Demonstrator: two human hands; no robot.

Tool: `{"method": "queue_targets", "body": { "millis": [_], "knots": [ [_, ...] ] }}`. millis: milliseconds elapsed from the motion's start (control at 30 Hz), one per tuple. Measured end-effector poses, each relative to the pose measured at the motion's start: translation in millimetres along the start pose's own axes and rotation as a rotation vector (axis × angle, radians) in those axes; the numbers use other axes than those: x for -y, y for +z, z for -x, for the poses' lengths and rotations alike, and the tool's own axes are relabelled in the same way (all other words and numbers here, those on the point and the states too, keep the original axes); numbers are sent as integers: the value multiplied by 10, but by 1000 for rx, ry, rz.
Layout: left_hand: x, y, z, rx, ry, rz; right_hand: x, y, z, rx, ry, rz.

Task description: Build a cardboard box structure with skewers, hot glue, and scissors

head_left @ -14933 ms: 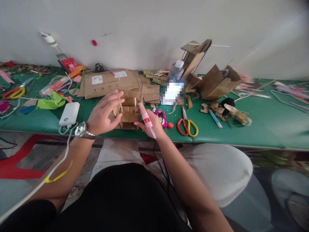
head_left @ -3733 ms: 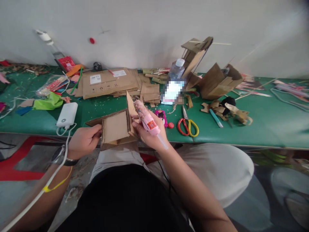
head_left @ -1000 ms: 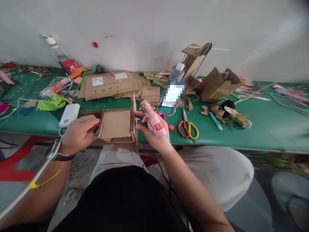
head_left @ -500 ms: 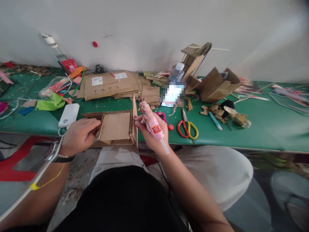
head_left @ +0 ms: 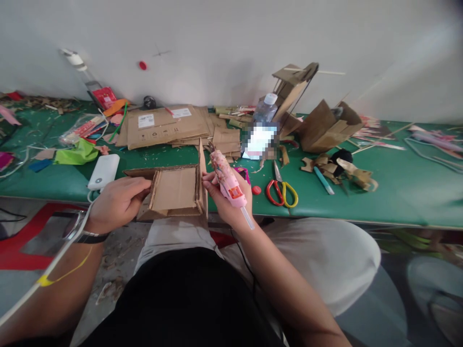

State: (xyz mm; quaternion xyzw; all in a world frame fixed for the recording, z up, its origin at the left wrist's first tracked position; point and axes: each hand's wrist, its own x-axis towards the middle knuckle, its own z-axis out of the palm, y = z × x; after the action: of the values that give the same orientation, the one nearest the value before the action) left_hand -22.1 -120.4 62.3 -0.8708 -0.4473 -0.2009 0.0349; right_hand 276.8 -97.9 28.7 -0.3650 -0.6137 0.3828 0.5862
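While my left hand [head_left: 117,202] is gripping the cardboard box [head_left: 176,189], my right hand [head_left: 227,208] is pinching its right wall [head_left: 202,164] and holding the glue gun [head_left: 224,172] alongside, nozzle [head_left: 211,146] forward.

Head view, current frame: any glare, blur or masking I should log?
Head view: the bright screen looks washed out, with mosaic blocks around it; head view: a pale, hazy streak of light shows on the wall at upper right; head view: the far side edges look soft, while the scissors and pink glue gun read fairly clearly.
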Motion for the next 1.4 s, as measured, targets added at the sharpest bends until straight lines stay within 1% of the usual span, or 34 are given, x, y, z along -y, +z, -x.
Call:
{"method": "queue_targets", "body": {
  "millis": [100, 133, 167, 300, 333, 433, 533, 633, 800, 867, 1000, 1067, 1200, 1400],
  "knots": [
    [-29, -3, -3, -31, -33, 12, -17, -5, 0, -4, -18, -17],
    [-32, 9, -2, -63, -47, 11, -25, -6, -1, -6, -26, -21],
    [-29, 26, -2, -113, -56, 7, -32, -5, -3, -8, -33, -23],
    [6, 91, -62, -435, -52, -41, -45, 19, -8, -6, -43, -42],
    [13, 91, -97, -494, -51, -48, -41, 30, -7, -3, -42, -45],
    [16, 48, -229, -582, -56, -51, -21, 57, 0, 5, -41, -8],
    [5, -2, -350, -597, -38, -66, -7, 46, 0, 8, -47, 37],
    [-7, 8, -419, -594, -6, -96, -5, -11, -18, 32, -73, 107],
    [-88, 100, -486, -584, -23, -140, -9, -92, -67, 177, -164, 217],
    [-147, 124, -522, -590, -22, -137, -27, -99, -89, 195, -187, 236],
    [-256, 123, -594, -620, -25, -34, -91, -132, -146, 169, -237, 307],
    [-287, 110, -619, -614, -29, 51, -127, -168, -180, 185, -264, 345],
    [-306, 105, -653, -637, -30, 130, -182, -241, -248, 253, -278, 350],
    [-313, 81, -646, -680, -3, 203, -253, -289, -333, 249, -292, 395]
  ]
}}
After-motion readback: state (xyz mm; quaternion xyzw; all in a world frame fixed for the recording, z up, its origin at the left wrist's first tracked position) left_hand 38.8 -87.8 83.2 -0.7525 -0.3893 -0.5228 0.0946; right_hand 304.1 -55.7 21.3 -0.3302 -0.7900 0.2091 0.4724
